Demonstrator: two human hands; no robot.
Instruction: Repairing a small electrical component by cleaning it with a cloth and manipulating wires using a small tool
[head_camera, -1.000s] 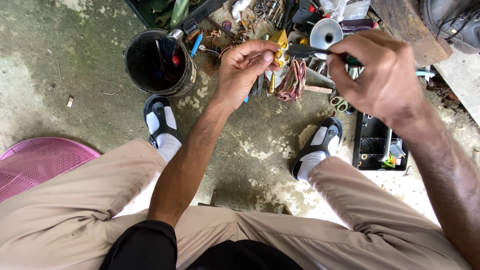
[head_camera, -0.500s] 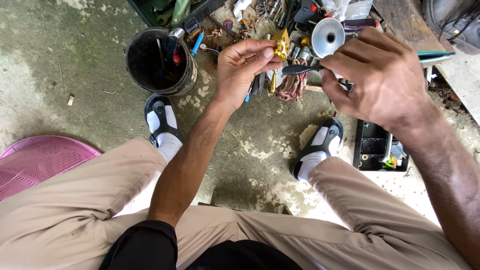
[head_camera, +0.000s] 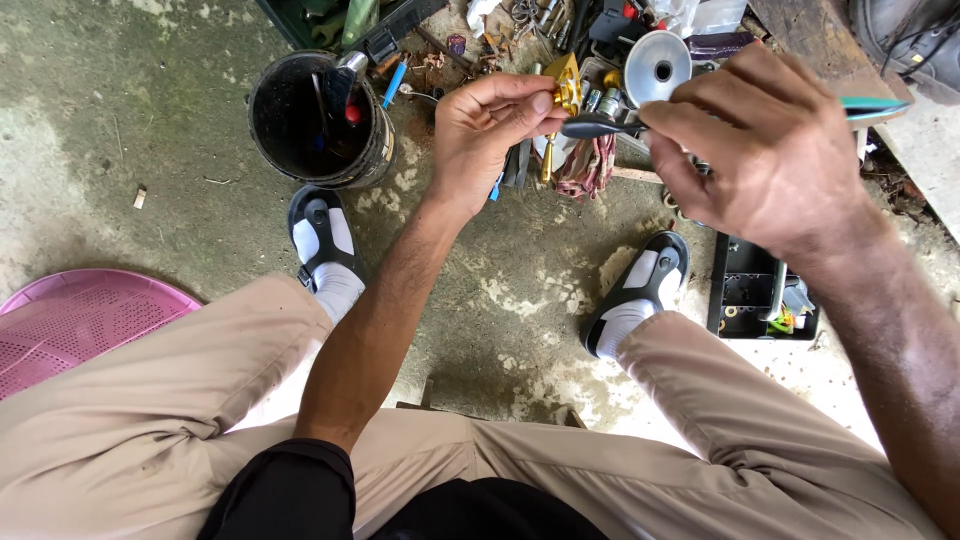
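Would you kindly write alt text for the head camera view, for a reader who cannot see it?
A seated person's left hand pinches a small gold part while the right hand holds pliers with teal handles to it. Below are a concrete floor, a black bucket of tools, scattered tools and a pink basket.

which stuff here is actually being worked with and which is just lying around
In hand:
left hand pinching a small gold part
right hand holding pliers

Lying about:
black bucket
pink basket
black tray
silver funnel
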